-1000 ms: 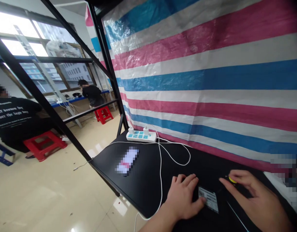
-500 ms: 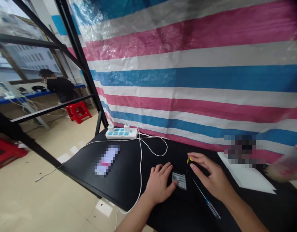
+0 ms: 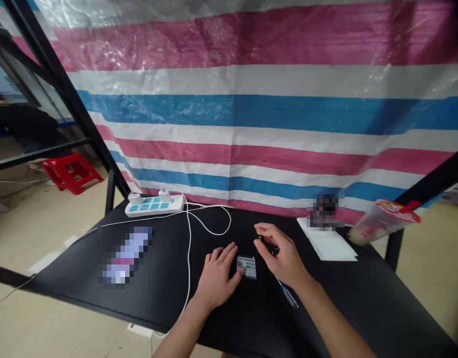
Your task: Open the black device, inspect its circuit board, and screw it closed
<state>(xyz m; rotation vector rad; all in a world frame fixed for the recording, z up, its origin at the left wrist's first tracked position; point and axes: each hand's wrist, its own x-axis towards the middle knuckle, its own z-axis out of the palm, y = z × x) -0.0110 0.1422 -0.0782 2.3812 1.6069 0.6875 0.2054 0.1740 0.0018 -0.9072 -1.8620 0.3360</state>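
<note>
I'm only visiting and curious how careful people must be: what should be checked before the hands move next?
1. Left hand touching the labelled flat item: ok, at its left edge.
2. Right hand holding the small yellow-and-black object: ok, appears pinched.
3. Screwdriver-like tool nearby: ok, beside the right hand.
4. White cable clear of the left forearm: cannot tell, very close.
5. Plastic cup apart from hands: ok.

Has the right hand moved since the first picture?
Yes. Judged against the white power strip, the right hand has shifted to the left, closer to the strip; the camera has turned as well.
</note>
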